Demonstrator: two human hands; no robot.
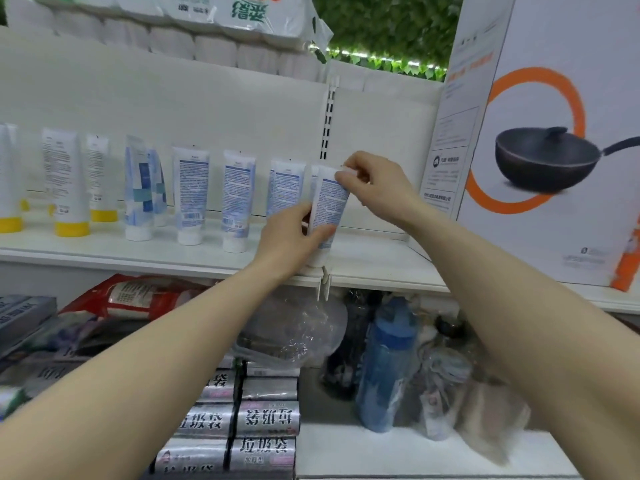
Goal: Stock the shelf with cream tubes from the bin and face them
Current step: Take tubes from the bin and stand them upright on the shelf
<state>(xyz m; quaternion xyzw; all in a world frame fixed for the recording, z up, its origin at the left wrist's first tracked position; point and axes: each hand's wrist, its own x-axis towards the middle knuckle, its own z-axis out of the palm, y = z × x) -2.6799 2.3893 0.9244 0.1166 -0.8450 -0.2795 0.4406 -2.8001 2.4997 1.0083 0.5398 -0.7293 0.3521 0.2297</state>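
Tube (328, 199) of cream stands cap-down near the shelf's (363, 265) front edge, tilted. Left hand (294, 233) grips its lower body; right hand (375, 187) pinches the crimped top. It looks light, soft-walled and slick, so holding the stiffer crimp and cap end seems safest.

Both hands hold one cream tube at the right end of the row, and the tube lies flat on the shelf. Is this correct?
Not quite. In the head view the cream tube stands nearly upright, cap down on the shelf, not flat. The left hand and right hand do hold it.
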